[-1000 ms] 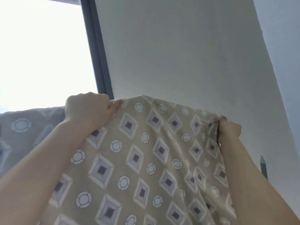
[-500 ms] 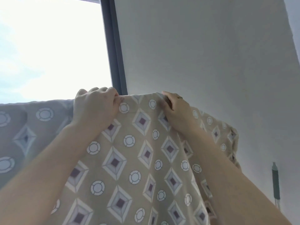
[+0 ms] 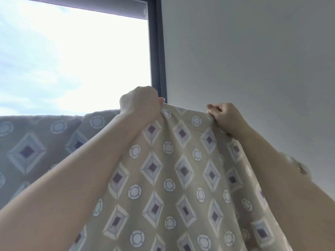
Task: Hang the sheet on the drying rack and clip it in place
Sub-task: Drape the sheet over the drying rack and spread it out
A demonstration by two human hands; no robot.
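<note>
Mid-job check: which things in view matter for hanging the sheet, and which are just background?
Job:
sheet
left hand, gripping its top edge
right hand, pinching the same edge

Background:
window
dark window frame
wall

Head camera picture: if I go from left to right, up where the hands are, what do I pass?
Bright window → left hand → top edge of the patterned sheet → right hand → white wall.
</note>
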